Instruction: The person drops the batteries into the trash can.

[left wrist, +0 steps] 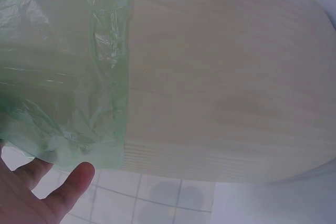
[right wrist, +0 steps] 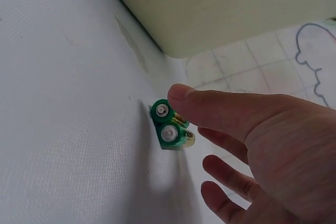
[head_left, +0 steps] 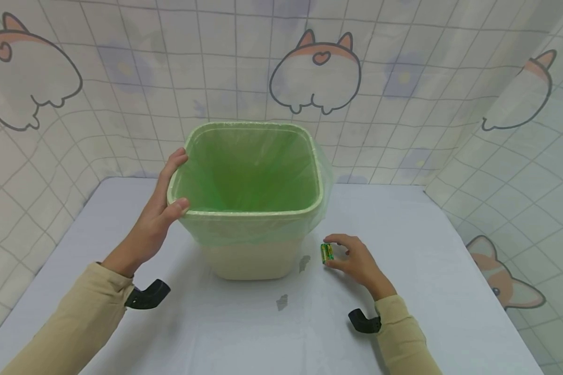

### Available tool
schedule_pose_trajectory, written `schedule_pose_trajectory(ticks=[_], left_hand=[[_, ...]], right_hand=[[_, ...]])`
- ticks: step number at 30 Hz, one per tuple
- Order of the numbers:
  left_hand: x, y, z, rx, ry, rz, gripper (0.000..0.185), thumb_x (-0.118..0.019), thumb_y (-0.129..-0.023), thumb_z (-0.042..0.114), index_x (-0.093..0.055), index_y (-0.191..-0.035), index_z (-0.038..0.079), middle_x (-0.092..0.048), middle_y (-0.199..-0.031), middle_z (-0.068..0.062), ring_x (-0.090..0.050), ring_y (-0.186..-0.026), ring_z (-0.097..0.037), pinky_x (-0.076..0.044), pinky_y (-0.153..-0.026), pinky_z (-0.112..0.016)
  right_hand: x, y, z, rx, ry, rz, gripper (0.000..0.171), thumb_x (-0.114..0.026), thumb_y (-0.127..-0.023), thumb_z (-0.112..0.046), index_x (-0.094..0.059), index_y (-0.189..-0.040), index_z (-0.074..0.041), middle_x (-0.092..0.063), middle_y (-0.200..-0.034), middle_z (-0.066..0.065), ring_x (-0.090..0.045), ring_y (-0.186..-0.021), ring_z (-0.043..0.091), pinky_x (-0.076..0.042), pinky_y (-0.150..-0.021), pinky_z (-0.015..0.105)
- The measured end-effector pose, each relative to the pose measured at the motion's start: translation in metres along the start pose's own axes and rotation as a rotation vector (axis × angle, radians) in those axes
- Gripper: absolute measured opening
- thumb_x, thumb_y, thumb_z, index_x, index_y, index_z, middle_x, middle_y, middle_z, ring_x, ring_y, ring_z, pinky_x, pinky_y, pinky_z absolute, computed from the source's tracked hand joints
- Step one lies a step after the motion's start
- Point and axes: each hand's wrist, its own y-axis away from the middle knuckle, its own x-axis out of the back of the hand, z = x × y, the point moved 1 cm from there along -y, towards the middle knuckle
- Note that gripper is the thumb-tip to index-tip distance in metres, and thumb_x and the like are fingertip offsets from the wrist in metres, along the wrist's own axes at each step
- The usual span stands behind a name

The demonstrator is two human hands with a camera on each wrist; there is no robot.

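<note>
A cream trash bin [head_left: 253,260] lined with a green plastic bag [head_left: 244,226] stands on the white table, its wide mouth facing up. At its left rim, my left hand [head_left: 145,229] holds the bin, thumb at the front corner and fingers along the side. My right hand [head_left: 358,263] is low over the table, right of the bin. Its thumb and index finger curve around a pair of green-and-gold batteries [head_left: 327,253] lying side by side. In the right wrist view, both near ends of the batteries [right wrist: 168,124] show uncovered beside the thumb [right wrist: 210,108].
Two small grey patches [head_left: 282,302] mark the white tabletop [head_left: 244,333] near the bin. A grid-patterned curtain [head_left: 234,73] with cartoon animals hangs behind the table and along both sides. Black wrist mounts [head_left: 147,295] stick out from both sleeves.
</note>
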Motion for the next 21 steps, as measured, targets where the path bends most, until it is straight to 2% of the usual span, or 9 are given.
schedule_pose_trajectory(ticks=[21], left_hand=[[0.0004, 0.0002, -0.0001, 0.01, 0.004, -0.004, 0.066, -0.041, -0.092, 0.022, -0.017, -0.153, 0.023, -0.003, -0.162, 0.016, 0.0, -0.151, -0.016, -0.007, -0.111, -0.07]], right_hand=[[-0.0066, -0.0011, 0.0056, -0.024, 0.025, -0.024, 0.055, -0.082, -0.072, -0.01, -0.063, -0.124, -0.013, -0.063, -0.127, 0.008, -0.055, -0.112, 0.028, -0.048, -0.092, 0.045]])
